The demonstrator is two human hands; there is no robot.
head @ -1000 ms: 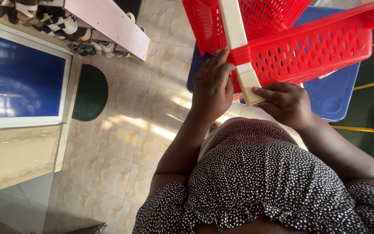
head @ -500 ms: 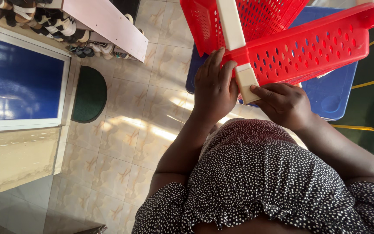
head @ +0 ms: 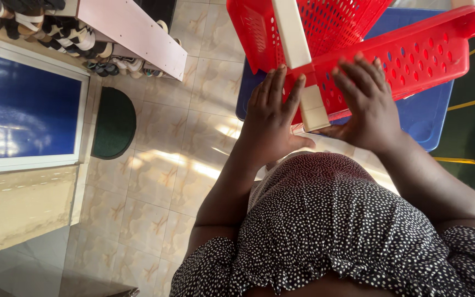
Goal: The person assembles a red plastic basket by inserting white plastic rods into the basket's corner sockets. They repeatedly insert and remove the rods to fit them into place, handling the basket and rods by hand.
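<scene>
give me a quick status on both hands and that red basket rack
Left hand and right hand flat, open, against the red perforated plastic basket, either side of the cream plastic corner post. Blue plastic bin underneath. Nothing blocking.

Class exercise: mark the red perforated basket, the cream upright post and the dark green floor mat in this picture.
red perforated basket [head: 413,52], head view, on its holed side wall.
cream upright post [head: 291,33], head view, on its upper length above the basket corner.
dark green floor mat [head: 114,124], head view, on its middle.
</scene>
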